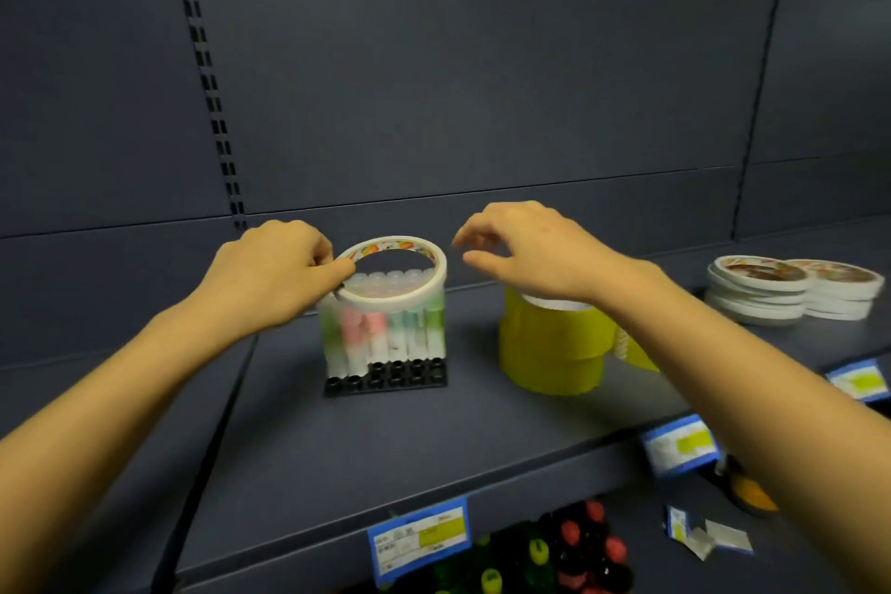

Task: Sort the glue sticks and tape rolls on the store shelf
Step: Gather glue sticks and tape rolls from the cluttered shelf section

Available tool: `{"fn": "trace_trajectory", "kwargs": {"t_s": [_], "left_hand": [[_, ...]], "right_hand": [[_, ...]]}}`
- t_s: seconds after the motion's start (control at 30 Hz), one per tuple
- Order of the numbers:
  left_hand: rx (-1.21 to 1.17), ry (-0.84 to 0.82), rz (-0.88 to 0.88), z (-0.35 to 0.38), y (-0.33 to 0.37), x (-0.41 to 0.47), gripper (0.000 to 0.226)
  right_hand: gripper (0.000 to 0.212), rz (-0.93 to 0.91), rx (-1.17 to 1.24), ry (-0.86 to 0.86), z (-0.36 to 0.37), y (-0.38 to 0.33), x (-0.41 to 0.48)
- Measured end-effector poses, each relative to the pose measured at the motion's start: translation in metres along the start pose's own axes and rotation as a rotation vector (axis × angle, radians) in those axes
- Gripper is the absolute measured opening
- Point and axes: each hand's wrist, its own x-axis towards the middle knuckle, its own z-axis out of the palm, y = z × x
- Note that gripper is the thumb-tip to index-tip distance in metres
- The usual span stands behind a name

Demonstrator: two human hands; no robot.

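Shelf (434, 449), dark grey. A black tray (385, 381) stands near its middle, holding upright glue sticks (385, 333) with green, pink and pale bodies and clear caps; several front sockets show as open holes. Left hand (275, 270) pinches the rim of a white tape roll (429, 292), held tilted just over the stick caps – contact with them cannot be told. Right hand (530, 251) is relaxed, fingers loosely curled, gripping nothing, above a stack of yellow tape rolls (549, 347) just right of the tray. Further right, well apart, two stacks of flat white rolls (757, 299). Blue price tags (418, 538) line the shelf edge – print blurred
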Motion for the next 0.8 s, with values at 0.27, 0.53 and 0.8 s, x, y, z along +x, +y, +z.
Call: {"fn": "trace_trajectory", "kwargs": {"t_s": [0.27,0.53,0.8], "left_hand": [[-0.064,-0.011,0.084,0.031,0.133,0.026,0.039],[-0.096,-0.042,0.134,0.078,0.274,0.049,0.04],[-0.136,-0.086,0.085,0.144,0.387,0.086,0.045]], "right_hand": [[0.022,0.122,-0.146,-0.042,-0.049,0.126,-0.055],[0.022,0.23,-0.221,-0.062,-0.098,0.25,-0.116],[0.021,0.34,-0.186,-0.045,-0.12,0.325,-0.166]]}}
